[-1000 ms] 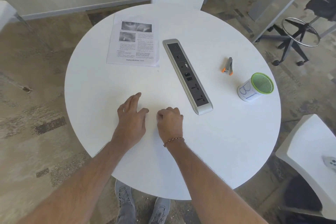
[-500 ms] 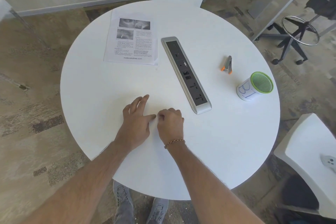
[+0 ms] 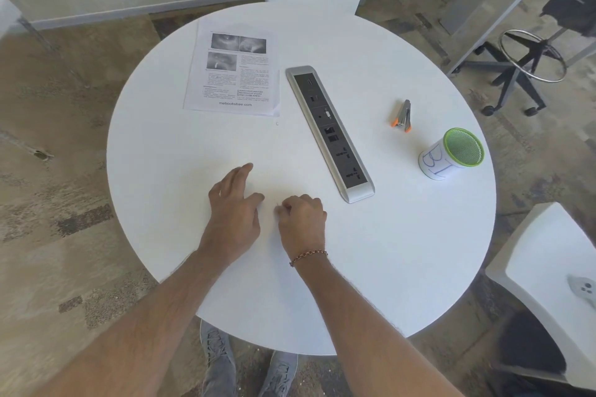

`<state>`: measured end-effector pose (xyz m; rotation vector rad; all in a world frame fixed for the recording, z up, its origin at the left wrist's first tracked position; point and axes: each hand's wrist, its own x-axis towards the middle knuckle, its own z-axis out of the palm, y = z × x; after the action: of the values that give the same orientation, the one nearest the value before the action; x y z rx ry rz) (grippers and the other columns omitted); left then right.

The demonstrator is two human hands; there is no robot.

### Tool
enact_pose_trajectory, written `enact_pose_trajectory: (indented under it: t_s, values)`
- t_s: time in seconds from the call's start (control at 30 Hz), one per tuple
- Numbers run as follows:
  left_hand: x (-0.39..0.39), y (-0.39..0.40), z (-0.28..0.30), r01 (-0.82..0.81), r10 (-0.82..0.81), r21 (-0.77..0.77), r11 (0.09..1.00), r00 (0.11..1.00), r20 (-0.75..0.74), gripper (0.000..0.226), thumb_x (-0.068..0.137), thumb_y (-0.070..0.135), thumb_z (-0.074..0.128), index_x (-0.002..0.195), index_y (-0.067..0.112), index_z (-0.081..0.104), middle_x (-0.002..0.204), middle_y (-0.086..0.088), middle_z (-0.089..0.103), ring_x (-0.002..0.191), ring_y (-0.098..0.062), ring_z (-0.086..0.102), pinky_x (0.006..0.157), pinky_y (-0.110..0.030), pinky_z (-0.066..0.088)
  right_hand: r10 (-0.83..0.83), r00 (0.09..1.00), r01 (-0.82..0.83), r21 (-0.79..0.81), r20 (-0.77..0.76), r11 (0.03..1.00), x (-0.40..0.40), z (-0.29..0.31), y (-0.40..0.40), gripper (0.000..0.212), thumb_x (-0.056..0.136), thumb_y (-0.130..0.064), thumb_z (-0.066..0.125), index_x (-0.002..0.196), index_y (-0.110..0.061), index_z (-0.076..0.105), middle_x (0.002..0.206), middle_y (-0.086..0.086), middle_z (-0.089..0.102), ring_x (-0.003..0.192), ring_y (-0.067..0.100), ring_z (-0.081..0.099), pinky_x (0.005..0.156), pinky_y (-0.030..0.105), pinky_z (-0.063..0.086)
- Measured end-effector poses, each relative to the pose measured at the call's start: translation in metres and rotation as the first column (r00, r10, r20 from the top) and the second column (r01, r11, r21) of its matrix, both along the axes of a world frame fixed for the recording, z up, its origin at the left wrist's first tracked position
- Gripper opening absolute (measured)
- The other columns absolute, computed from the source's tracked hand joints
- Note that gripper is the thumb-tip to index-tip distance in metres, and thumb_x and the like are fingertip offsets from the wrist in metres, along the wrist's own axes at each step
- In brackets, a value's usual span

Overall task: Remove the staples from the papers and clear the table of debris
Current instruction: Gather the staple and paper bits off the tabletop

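The papers (image 3: 232,71) lie flat at the far left of the round white surface (image 3: 403,251), a printed sheet on top with three grey photographs, columns of text and a web address along its near edge. A lower sheet peeks out at the near right corner. A tiny pale speck (image 3: 277,123), perhaps a loose staple, sits on the surface just beyond that corner; it is too small to tell. The staple remover (image 3: 402,116), grey with orange grips, lies to the right of the silver power strip (image 3: 329,132), and a green-rimmed mesh cup (image 3: 451,159) wrapped in marked paper stands near the right edge.

Both hands are at the near middle of the surface, well apart from the papers. The left hand (image 3: 233,213) rests palm down, its fingers (image 3: 240,172) loosely spread and nearly straight, holding nothing. The right hand (image 3: 303,219), a beaded bracelet at its wrist, has its fingers curled tightly under with the tips pressed together at the surface; whether they pinch something small there cannot be told. The two hands sit just beside each other, thumb sides facing.
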<state>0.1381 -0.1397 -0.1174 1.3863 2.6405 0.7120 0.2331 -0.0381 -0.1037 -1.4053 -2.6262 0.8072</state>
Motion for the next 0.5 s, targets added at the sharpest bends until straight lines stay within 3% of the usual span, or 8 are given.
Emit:
enact_pose_trajectory:
  t_s: [0.27, 0.5]
  values:
    - [0.000, -0.002, -0.002, -0.005, 0.005, 0.009, 1.000, 1.000, 0.016, 0.028, 0.073, -0.010, 0.065, 0.089, 0.012, 0.075, 0.153, -0.020, 0.041, 0.141, -0.033, 0.034, 0.105, -0.057, 0.038, -0.005, 1.000, 0.004, 0.069, 0.017, 0.998, -0.012, 0.000, -0.004, 0.023, 0.092, -0.008, 0.047, 0.079, -0.006, 0.066, 0.082, 0.008, 0.062, 0.089, 0.029, 0.049, 0.073, 0.038, 0.039]
    - [0.002, -0.006, -0.005, -0.021, 0.022, -0.028, 0.999, 0.999, 0.035, 0.030, 0.072, -0.013, 0.065, 0.087, 0.011, 0.074, 0.153, -0.020, 0.040, 0.140, -0.035, 0.035, 0.105, -0.057, 0.037, 0.044, 0.994, -0.056, 0.121, 0.105, 0.991, -0.020, 0.003, -0.006, 0.018, 0.090, -0.002, 0.045, 0.090, -0.009, 0.061, 0.092, 0.006, 0.061, 0.098, 0.026, 0.048, 0.073, 0.032, 0.028]
